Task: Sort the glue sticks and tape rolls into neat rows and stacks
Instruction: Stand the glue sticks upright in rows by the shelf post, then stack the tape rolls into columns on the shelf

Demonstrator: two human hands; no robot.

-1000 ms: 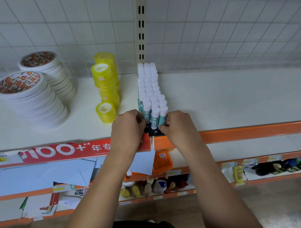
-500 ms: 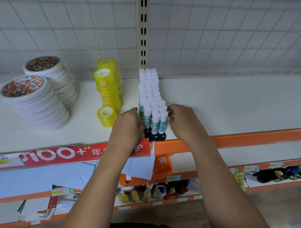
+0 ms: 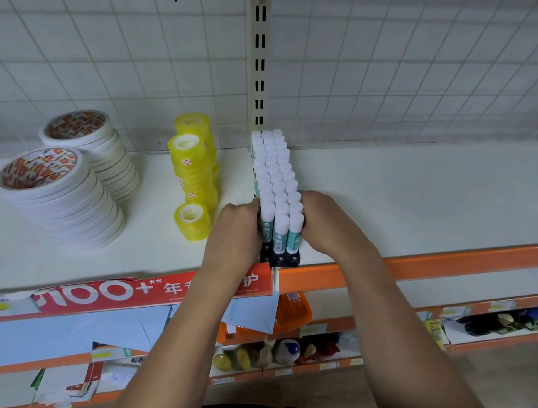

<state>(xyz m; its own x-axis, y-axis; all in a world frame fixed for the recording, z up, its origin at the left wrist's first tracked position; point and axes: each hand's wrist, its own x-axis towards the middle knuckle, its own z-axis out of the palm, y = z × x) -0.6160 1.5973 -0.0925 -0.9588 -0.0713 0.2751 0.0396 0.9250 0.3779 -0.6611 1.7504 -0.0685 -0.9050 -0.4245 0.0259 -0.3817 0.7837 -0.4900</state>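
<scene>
The left hand (image 3: 236, 230) and right hand (image 3: 325, 224) clamp curled fingers against both flanks of the glue sticks (image 3: 274, 179), upright in a black tray (image 3: 279, 259) at the front edge of the shelf (image 3: 399, 202), probably to square the rows; the tape rolls (image 3: 195, 177) stand stacked toward its left end.

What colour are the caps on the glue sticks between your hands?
White. The glue sticks have teal-and-white labels below. Best in the head view.

Glue sticks (image 3: 274, 179) on the shelf (image 3: 414, 193) between left hand (image 3: 234, 230) and right hand (image 3: 325, 224) — tape stacks (image 3: 195, 177) further left.
</scene>
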